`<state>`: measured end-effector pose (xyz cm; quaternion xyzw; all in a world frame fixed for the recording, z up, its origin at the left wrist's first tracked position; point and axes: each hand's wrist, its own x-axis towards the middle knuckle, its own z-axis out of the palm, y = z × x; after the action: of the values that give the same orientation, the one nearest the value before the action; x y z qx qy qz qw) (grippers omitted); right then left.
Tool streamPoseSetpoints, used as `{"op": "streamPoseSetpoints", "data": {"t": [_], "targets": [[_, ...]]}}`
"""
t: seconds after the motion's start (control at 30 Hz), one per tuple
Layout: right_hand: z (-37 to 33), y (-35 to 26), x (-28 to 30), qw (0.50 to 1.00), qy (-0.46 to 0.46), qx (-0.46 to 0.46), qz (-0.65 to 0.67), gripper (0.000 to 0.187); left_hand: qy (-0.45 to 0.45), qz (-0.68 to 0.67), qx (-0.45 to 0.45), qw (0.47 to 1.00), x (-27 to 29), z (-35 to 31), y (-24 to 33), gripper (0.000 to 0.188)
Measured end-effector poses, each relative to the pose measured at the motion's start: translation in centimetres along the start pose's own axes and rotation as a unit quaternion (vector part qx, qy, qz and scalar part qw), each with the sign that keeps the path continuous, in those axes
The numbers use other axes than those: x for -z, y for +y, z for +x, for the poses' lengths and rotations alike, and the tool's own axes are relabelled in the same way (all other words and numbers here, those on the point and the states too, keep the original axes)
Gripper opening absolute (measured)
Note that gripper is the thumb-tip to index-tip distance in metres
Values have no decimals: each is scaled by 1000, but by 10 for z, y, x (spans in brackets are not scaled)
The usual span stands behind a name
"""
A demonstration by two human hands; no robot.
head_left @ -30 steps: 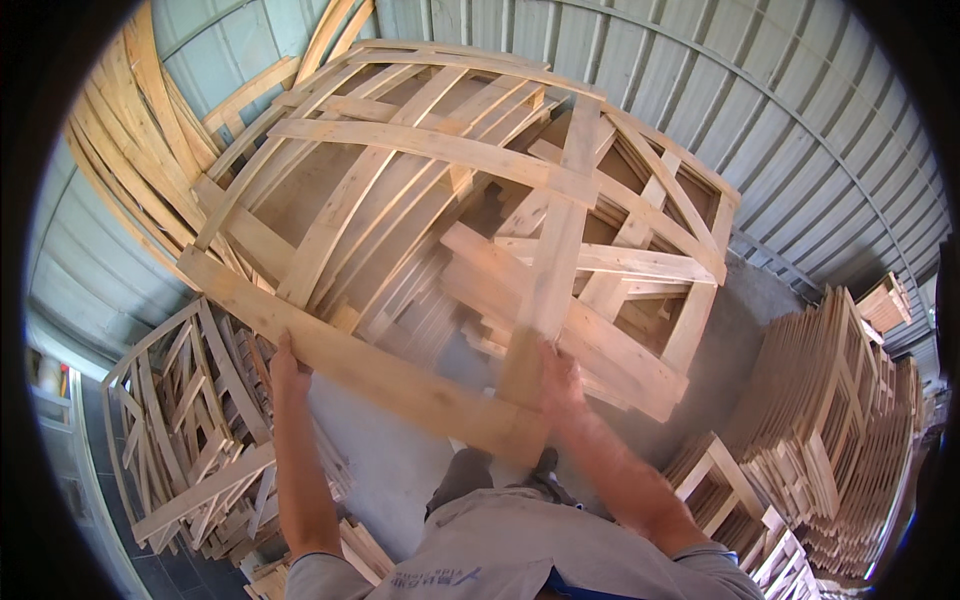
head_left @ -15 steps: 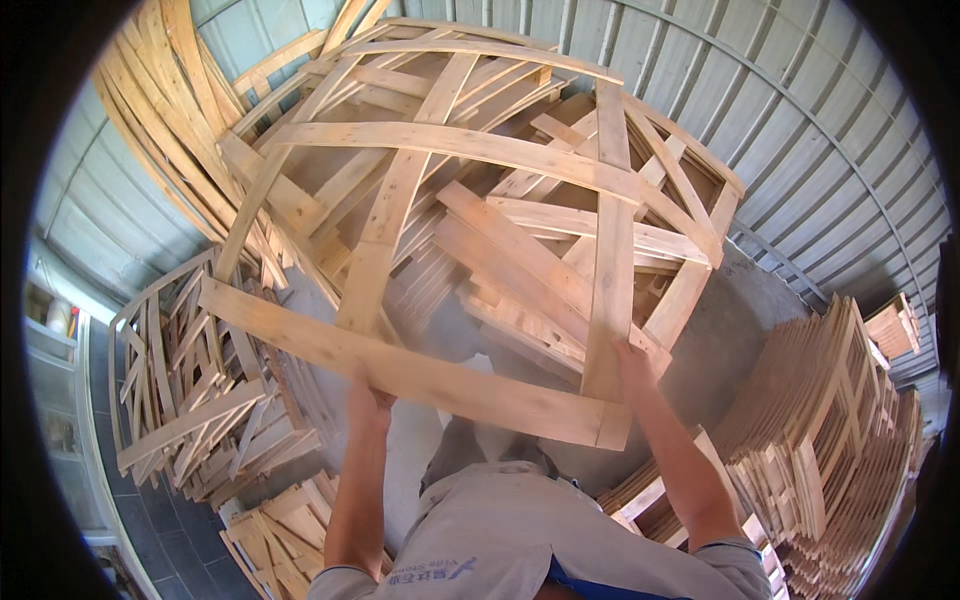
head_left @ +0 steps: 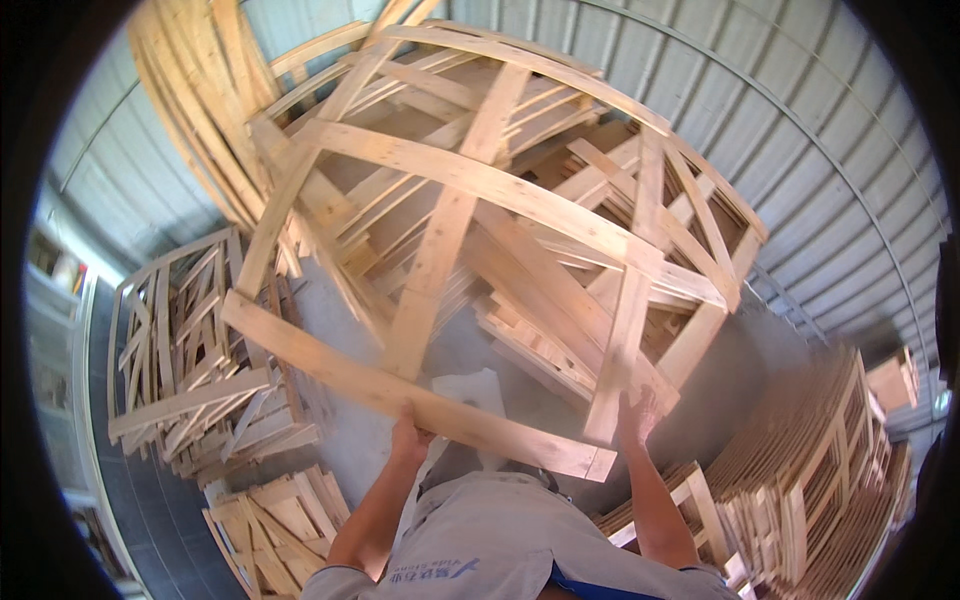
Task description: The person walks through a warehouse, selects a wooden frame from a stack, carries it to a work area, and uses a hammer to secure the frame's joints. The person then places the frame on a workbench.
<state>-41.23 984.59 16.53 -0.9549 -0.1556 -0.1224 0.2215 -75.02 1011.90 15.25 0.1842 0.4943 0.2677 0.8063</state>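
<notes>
A large wooden lattice frame (head_left: 460,172) of nailed slats stands tilted in front of me. Its bottom slat (head_left: 360,383) crosses just ahead of my torso. My left hand (head_left: 408,438) is closed round the lower edge of that slat, near its middle, with some of the fingers hidden behind the wood. At the frame's right upright (head_left: 620,350), near the lower right corner, my right hand (head_left: 638,415) is raised with its fingers stretched and apart, next to the outer edge. Whether it touches the wood is hard to tell.
Loose boards (head_left: 545,290) and more frames lie behind the lattice. Long planks (head_left: 190,110) lean on the corrugated wall (head_left: 790,130). Frames are piled at left (head_left: 195,350) and a tall stack (head_left: 810,470) stands at right. Short slats (head_left: 275,535) lie at the lower left.
The frame has shifted rightward in view, and its lower right corner sits lower. My right hand has gone from gripping the right upright to stretched fingers; my left hand keeps its grip.
</notes>
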Motion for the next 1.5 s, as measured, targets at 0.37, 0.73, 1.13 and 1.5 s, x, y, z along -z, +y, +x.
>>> {"op": "streamPoseSetpoints", "data": {"t": [0.37, 0.73, 1.13, 1.5], "targets": [[107, -237, -138, 675, -458, -141, 561, 42, 1, -20, 30, 999, 26, 27, -20, 51], [148, -408, -229, 412, -533, -185, 716, 50, -62, -33, 32, 997, 13, 15, 4, 49], [125, -407, -203, 581, -406, -202, 676, 50, -37, 116, 95, 988, 47, 14, 28, 48], [171, -343, -60, 531, -296, -187, 772, 46, -196, 413, 26, 889, 6, 12, 81, 44]]}}
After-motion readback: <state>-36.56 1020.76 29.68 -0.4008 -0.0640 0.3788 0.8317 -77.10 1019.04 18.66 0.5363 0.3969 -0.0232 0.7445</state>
